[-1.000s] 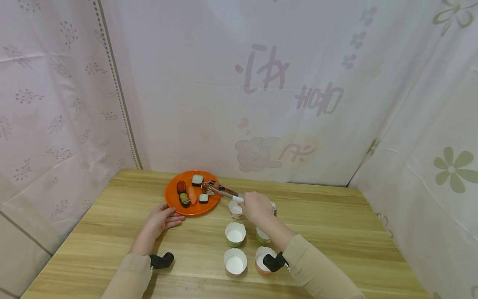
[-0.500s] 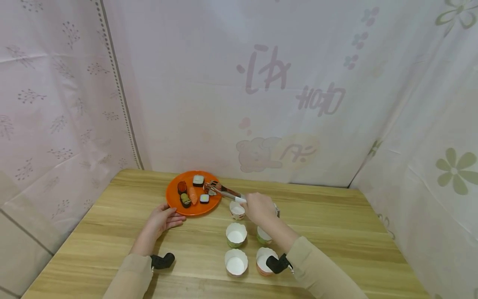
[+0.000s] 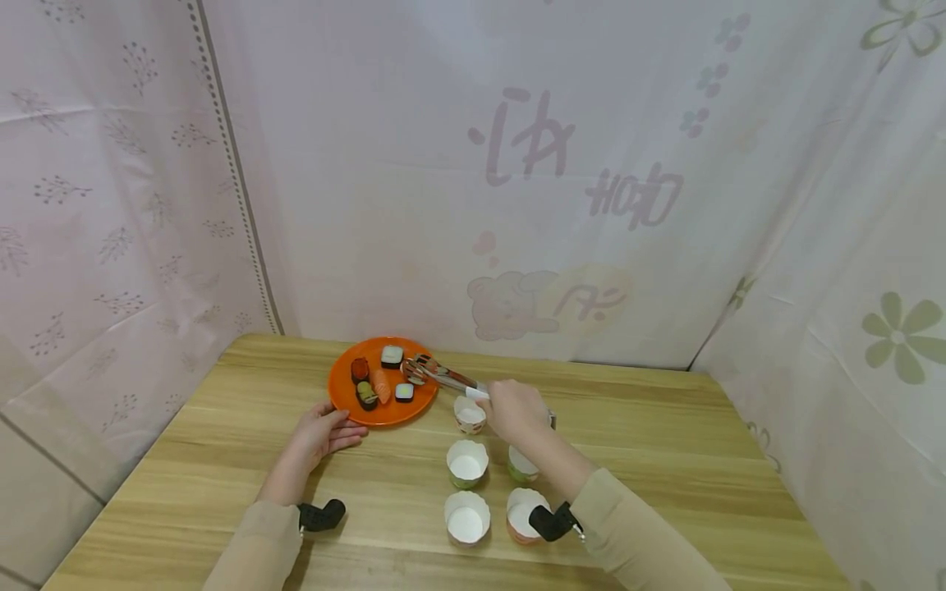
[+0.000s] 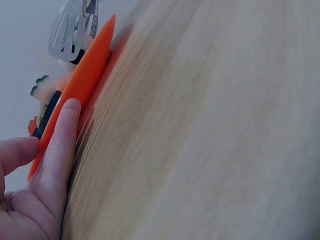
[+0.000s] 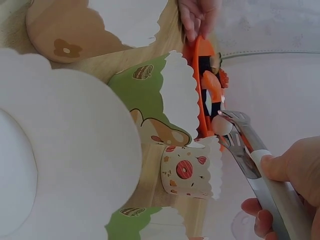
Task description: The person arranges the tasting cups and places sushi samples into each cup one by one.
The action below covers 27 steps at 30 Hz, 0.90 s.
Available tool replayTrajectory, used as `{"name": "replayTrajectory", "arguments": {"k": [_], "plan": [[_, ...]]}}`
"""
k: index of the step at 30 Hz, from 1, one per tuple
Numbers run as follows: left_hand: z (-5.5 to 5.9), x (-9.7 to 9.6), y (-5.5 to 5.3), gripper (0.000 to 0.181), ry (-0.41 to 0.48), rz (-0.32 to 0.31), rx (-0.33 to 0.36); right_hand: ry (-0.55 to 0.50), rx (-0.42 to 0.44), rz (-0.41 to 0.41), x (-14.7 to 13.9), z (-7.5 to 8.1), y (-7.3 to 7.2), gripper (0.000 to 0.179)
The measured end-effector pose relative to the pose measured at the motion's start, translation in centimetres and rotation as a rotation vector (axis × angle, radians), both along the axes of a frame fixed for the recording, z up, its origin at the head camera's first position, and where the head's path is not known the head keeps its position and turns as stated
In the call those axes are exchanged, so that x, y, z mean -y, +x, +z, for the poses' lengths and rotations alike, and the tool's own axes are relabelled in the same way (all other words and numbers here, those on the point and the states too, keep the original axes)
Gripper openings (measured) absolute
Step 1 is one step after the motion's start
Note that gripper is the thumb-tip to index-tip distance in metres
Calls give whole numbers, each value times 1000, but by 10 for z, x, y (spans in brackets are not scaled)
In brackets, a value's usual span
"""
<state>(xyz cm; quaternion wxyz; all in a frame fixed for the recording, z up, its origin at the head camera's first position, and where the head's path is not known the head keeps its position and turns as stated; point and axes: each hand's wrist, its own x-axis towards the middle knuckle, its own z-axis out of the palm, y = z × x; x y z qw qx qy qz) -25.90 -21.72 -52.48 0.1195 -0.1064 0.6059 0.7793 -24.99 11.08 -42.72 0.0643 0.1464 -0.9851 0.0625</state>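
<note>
My left hand pinches the near-left rim of an orange plate, with the thumb above and fingers beneath. On the plate lie several toy sushi pieces, among them a red-topped one, a salmon one, a white-topped one and a small roll. My right hand grips metal tongs by their white handles. The slotted tips reach over the plate's right side. In the right wrist view a whitish round piece shows at the tips; whether they clasp it I cannot tell.
Paper cups stand in two columns right of the plate: a patterned one, a green one, a pale one, another green one and an orange-based one. A wooden table meets hanging cloth.
Both hands stay almost in place. The tongs shift only slightly over the plate's right side, and my left hand keeps holding the rim.
</note>
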Motion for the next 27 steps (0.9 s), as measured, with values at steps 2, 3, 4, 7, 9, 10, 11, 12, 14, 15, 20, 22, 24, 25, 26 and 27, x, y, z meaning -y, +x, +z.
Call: {"name": "replayTrajectory", "arguments": {"k": [2, 3, 4, 7, 9, 10, 11, 12, 14, 15, 20, 22, 24, 25, 26, 27], "plan": [[0, 0, 0, 44, 0, 0, 1, 0, -3, 6, 0, 1, 1, 27], [0, 0, 0, 44, 1, -1, 1, 3, -7, 9, -1, 2, 2, 27], [1, 0, 0, 44, 2, -2, 0, 1, -9, 11, -1, 3, 2, 27], [1, 1, 0, 43, 1, -1, 1, 2, -10, 11, -2, 6, 5, 28], [1, 0, 0, 43, -1, 0, 1, 0, -13, 9, -3, 8, 6, 27], [2, 0, 0, 43, -2, 0, 2, -4, -11, 6, -4, 8, 7, 26], [2, 0, 0, 44, 0, 0, 1, -7, -9, 4, -4, 8, 7, 25], [2, 0, 0, 44, 1, -1, 1, -12, -8, 2, -5, 9, 7, 24], [2, 0, 0, 45, 4, -2, 1, -22, -6, -4, -7, 9, 7, 23], [2, 0, 0, 46, 5, -4, 1, -29, -2, -8, -7, 9, 8, 23], [3, 0, 1, 47, 4, -6, 0, -55, -11, -8, -12, 12, 9, 24], [3, 0, 2, 47, 1, -7, -1, -53, -20, -5, -14, 13, 10, 25], [3, 0, 2, 47, -1, -9, -1, -46, -26, -3, -17, 13, 10, 26], [3, 0, 2, 46, -2, -9, 0, -44, -30, -2, -18, 14, 11, 28], [3, 0, 2, 46, -1, -8, 0, -45, -34, -1, -19, 14, 11, 28], [3, 0, 2, 46, -1, -7, 0, -43, -33, -2, -20, 15, 12, 29]]}}
